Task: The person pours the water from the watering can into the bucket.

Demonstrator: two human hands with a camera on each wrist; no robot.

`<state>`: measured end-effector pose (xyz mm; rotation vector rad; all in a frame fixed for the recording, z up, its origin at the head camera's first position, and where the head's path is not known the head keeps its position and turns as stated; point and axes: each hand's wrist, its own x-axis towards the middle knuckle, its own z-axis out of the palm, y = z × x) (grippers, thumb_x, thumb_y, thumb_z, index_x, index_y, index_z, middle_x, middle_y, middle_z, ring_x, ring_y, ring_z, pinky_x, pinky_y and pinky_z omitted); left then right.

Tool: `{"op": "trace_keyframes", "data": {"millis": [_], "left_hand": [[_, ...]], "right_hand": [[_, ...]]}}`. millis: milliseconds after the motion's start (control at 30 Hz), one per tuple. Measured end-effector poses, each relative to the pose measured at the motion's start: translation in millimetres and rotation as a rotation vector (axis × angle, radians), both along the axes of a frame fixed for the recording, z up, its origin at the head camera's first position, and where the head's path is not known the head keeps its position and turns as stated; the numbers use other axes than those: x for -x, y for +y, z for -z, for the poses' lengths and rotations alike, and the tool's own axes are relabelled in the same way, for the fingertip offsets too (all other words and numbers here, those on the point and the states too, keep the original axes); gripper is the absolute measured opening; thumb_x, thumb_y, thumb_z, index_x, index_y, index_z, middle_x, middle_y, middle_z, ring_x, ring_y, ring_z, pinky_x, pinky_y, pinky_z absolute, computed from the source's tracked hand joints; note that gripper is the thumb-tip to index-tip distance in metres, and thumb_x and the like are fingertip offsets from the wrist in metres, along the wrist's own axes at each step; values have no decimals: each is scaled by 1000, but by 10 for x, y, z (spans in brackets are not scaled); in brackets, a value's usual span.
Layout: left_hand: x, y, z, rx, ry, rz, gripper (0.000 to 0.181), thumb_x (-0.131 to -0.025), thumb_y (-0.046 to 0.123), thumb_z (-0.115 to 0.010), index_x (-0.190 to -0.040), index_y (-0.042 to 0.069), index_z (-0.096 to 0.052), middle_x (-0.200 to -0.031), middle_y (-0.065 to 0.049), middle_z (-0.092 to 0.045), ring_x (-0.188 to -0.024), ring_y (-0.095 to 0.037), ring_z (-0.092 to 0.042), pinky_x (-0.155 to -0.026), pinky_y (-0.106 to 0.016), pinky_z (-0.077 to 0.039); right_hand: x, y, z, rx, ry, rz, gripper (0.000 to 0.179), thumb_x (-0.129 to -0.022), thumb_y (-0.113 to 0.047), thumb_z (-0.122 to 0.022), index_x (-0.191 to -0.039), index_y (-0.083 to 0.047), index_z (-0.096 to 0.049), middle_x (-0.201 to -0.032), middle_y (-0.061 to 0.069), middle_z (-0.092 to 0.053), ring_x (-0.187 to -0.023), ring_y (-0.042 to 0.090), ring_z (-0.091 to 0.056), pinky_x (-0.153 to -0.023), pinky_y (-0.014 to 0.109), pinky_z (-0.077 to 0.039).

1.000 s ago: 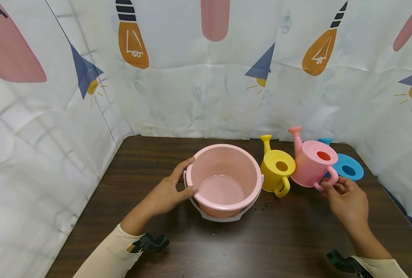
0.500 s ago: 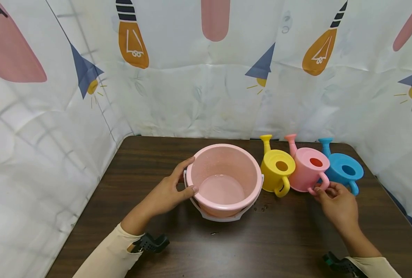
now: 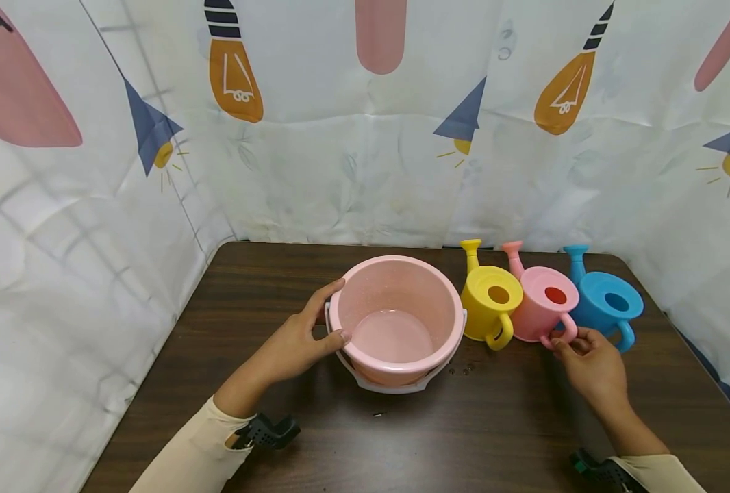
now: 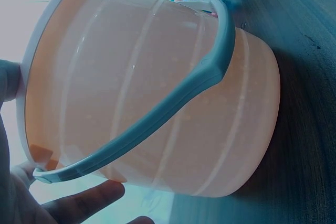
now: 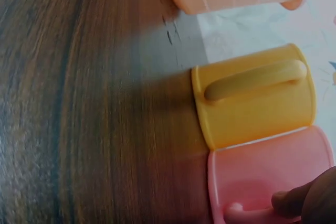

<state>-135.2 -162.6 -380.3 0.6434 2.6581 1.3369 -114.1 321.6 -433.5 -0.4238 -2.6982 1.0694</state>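
The pink bucket (image 3: pixel 396 294) stood upright on the dark wood-patterned counter (image 3: pixel 463 438), its mouth facing up, its white bail (image 3: pixel 396 389) hanging down along the side nearest the person. On the bucket's left side lay the left grip (image 3: pixel 306 342), wide and spread, the thumb and forefinger touching the rim well apart from each other. I could see from the left wrist view that other fingers reached out loosely beside the bucket's wall.

To the right of the bucket, past the yellow watering can (image 3: pixel 482 318), was the pink watering can (image 3: pixel 534 311), upright, with its spout on the side away from the person. The right grip (image 3: pixel 594 368) was narrow, pinching the low part of that can's curved handle.

The yellow can sat just beside the bucket, between it and the pink can; yellow and pink were close together, with a thin pale gap showing along part of their sides. Farthest right from the bucket stood a blue watering can (image 3: pixel 596 315), partly hidden behind the pink one. A few small dark bits (image 3: pixel 468 369) lay on the near right of the bucket, and beyond it hung a white sheet (image 3: pixel 371 164) printed with orange bulbs and blue lamps.
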Motion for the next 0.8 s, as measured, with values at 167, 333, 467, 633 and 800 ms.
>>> {"op": "trace_keyframes", "data": {"millis": [167,333,467,633,800], "left_hand": [[-4,-6,3,-7,4,3,82,-96,46,-67,-161,41,-19,-134,-11,-63,-123,-25,-60,-97,-55,-44],[-6,-10,7,-16,7,10,81,-96,46,-67,-162,41,-19,-134,-10,-64,-123,-24,-60,-98,-55,-44],[-4,-11,10,-16,12,11,81,-96,47,-67,-162,41,-19,-135,-10,-63,-124,-24,-60,-97,-55,-44],[-3,-11,12,-11,12,7,81,-96,47,-66,-161,41,-19,-136,-11,-63,-124,-25,-60,-97,-55,-45],[1,-9,12,-7,3,7,81,-96,47,-66,-162,41,-19,-135,-10,-63,-123,-25,-60,-96,-55,-45]], "right_hand": [[-21,13,-32,-51,-32,-22,55,-101,-31,-67,-132,12,-53,-122,36,-63,-110,53,-62,-76,53,-57],[-103,47,-167,-120,-37,-48,67,-99,-41,-67,-138,10,-46,-127,36,-60,-109,53,-58,-69,53,-54],[-200,103,-301,-159,7,10,66,-101,-42,-64,-140,8,-48,-124,31,-63,-103,44,-60,-63,42,-46],[-256,236,-412,-155,0,168,68,-101,-44,-62,-147,3,-46,-124,24,-63,-100,35,-60,-68,45,-37],[-239,419,-412,-121,28,255,71,-98,-37,-68,-149,6,-43,-128,25,-57,-95,26,-57,-68,37,-38]]}}
